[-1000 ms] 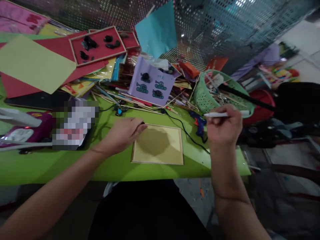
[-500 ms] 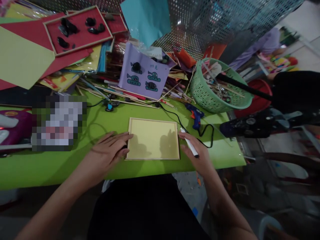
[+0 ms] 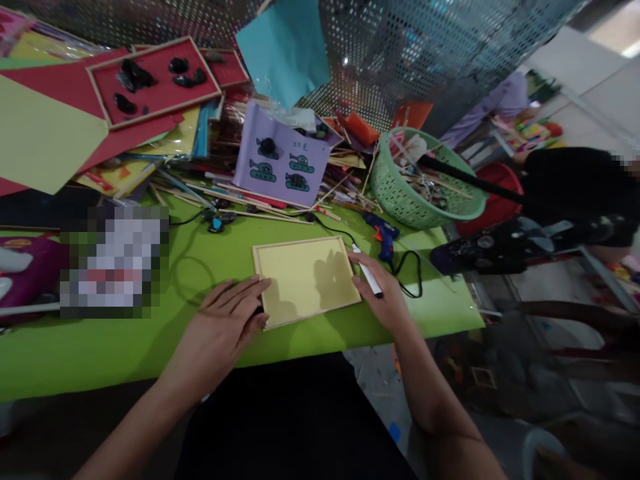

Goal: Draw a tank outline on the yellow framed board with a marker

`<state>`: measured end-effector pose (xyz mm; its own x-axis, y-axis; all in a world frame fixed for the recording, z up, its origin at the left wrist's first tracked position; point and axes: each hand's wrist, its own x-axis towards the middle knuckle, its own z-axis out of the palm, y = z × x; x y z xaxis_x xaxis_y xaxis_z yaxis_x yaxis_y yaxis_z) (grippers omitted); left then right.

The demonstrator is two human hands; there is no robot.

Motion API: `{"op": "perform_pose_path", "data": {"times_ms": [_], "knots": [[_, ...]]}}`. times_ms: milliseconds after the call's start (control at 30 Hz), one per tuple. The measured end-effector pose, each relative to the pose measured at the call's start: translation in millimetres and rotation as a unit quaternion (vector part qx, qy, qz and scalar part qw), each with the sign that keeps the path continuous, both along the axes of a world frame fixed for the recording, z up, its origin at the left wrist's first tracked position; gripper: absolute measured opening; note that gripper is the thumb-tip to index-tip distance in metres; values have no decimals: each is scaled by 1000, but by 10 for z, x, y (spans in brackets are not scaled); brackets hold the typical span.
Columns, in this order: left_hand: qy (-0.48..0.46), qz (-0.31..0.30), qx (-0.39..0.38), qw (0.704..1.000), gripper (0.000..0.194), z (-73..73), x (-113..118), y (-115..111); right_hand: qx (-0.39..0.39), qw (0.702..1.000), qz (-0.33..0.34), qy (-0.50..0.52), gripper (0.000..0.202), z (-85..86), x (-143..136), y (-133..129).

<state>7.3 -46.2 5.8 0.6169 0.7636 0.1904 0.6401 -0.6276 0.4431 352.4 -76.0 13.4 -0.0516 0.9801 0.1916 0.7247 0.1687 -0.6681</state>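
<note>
Gap on tabletop (image 3: pixel 225 253) nr far L corner of frame (image 3: pixel 297 273); glue gun (image 3: pixel 386 248) + cord (image 3: pixel 421 270) block far R.

1. Light over the table (image 3: pixel 443 310) is dim and uneven; it is palest toward the right edge, while the floor beyond the near edge sinks into gloom.
2. Shadows darken the framed yellow board (image 3: pixel 295 260) at its right side, beside the person's right hand (image 3: pixel 387 300), and at its lower left, beside the left hand (image 3: pixel 225 320).
3. Behind the far edge, bright specks dot the mesh panel (image 3: pixel 390 73).
4. Beyond the right edge, objects look soft and smeared.
5. Coarse pixelation hides an object (image 3: pixel 115 263) near the left edge.
</note>
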Motion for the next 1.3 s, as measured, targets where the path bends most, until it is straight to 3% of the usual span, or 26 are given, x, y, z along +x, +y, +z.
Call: {"op": "perform_pose_path", "data": {"times_ms": [200,367,533,733,933,1300], "knots": [[-17,-15,26,999,35,-57,-15,18,35,996,-43,74,38,-47,193,79],[-16,-27,45,998,28,-71,16,-1,67,977,-103,173,29,-6,170,83],[-20,-43,47,998,23,-45,39,-29,91,949,-147,262,26,112,22,98],[-34,-51,37,997,21,-22,13,-63,6,910,-96,403,14,195,-414,204],[-41,-51,15,998,24,-44,-8,-70,-113,903,-31,414,17,126,-786,315],[-43,-50,-44,997,22,-12,-16,-66,-155,922,-56,350,23,71,-968,384]]}}
